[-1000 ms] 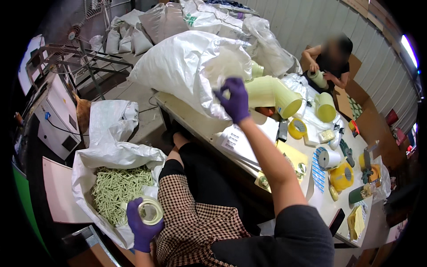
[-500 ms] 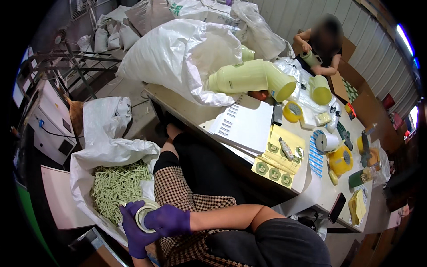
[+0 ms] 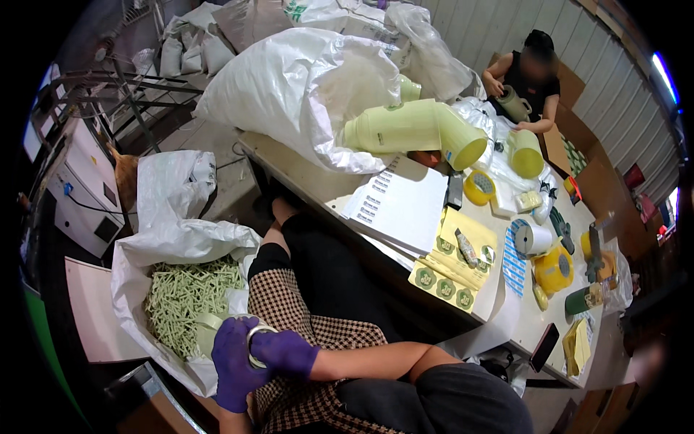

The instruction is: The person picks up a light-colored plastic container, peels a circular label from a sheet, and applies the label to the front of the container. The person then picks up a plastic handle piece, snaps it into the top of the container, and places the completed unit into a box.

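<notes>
Over the edge of an open white sack (image 3: 130, 289), both my hands, in purple gloves, hold a pale green thermos jug (image 3: 207, 334). My left hand (image 3: 235, 362) is wrapped round its side. My right hand (image 3: 283, 352) is closed at its round open rim, with the fingertips hidden inside or behind it. Part of the jug's pale green body shows past my left hand. Beneath it, the sack is filled with many short, pale green plastic sticks (image 3: 189, 293).
The table (image 3: 289, 170) on the right bears pale green thermos shells (image 3: 401, 128), a big white sack (image 3: 267, 87), paper sheets (image 3: 401, 206), yellow sticker sheets (image 3: 444, 286), tape rolls (image 3: 554, 271) and a phone (image 3: 544, 347). Across it, a person (image 3: 531, 87) holds a similar jug (image 3: 515, 105).
The jug has tilted, so its rim now faces more toward my right hand and its body shows on the left. Both hands have shifted slightly right. The person opposite has turned their jug.
</notes>
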`<state>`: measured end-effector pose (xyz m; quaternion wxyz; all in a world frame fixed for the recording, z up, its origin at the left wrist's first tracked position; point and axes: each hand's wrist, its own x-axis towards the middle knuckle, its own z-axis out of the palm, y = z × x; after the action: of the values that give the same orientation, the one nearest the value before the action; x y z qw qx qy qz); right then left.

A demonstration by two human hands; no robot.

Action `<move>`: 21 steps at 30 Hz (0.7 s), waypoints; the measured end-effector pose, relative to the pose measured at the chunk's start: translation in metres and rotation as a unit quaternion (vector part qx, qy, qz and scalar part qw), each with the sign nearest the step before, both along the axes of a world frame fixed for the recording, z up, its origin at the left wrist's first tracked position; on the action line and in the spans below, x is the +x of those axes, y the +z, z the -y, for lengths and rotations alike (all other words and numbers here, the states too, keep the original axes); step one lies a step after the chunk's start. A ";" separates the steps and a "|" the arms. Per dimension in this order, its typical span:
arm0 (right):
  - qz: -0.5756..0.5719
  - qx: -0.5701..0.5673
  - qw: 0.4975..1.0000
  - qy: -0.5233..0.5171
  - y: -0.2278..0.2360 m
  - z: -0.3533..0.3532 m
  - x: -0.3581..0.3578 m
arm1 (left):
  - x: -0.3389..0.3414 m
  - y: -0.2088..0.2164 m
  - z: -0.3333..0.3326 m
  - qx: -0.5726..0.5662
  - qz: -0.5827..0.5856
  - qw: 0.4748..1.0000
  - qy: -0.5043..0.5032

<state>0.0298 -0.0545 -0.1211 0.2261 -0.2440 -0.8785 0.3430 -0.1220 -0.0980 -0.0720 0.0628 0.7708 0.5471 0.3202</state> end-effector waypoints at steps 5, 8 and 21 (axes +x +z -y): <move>-0.074 0.019 0.997 -0.013 -0.006 -0.001 0.014 | 0.007 0.008 -0.004 0.024 -0.021 0.999 -0.011; -0.056 -0.007 0.998 -0.018 -0.009 -0.002 0.011 | 0.010 0.008 -0.007 0.021 -0.024 0.999 -0.003; -0.157 -0.183 0.970 -0.039 -0.019 -0.006 0.028 | 0.013 -0.004 -0.027 0.002 -0.132 0.988 -0.078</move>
<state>0.0575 -0.0489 -0.1403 0.3261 -0.2583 -0.7441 0.5227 -0.1087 -0.0709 -0.0759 0.0133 0.8470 0.4879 0.2106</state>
